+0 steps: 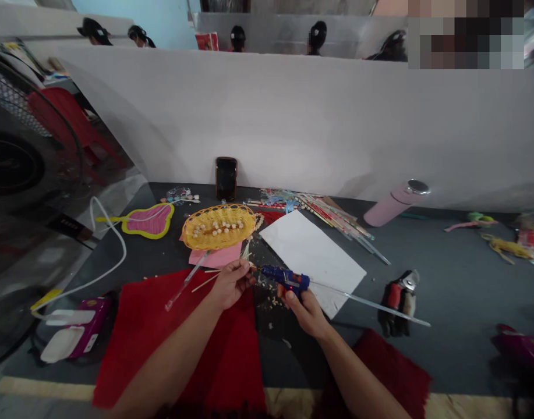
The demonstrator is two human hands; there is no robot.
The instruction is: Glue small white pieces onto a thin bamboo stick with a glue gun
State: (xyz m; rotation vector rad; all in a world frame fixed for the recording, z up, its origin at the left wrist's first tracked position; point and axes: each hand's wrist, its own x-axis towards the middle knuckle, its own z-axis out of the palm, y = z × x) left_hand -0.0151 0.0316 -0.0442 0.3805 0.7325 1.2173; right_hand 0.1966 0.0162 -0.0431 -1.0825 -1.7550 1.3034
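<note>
My right hand (307, 307) is wrapped round the grip of a blue hot glue gun (286, 277). A long clear glue stick (371, 304) juts from its back end. The nozzle points left, right at the fingertips of my left hand (234, 284). That hand is closed in a pinch; the small thing in it is mostly hidden by the fingers. Thin pale sticks (205, 281) show beside the left hand. Behind it stands a yellow woven basket (188, 235) with several small whitish pieces inside. Small scraps (273, 301) lie on the table below the glue gun.
A red cloth (140, 326) lies under my left forearm. White paper (310, 256), cutting pliers (400, 302), bundled sticks (332, 218) and a pink bottle (393, 203) are to the right. Leftward are a pink-yellow fan shape (148, 221) and a purple box (89, 326). A phone (226, 177) leans on the partition (267, 116).
</note>
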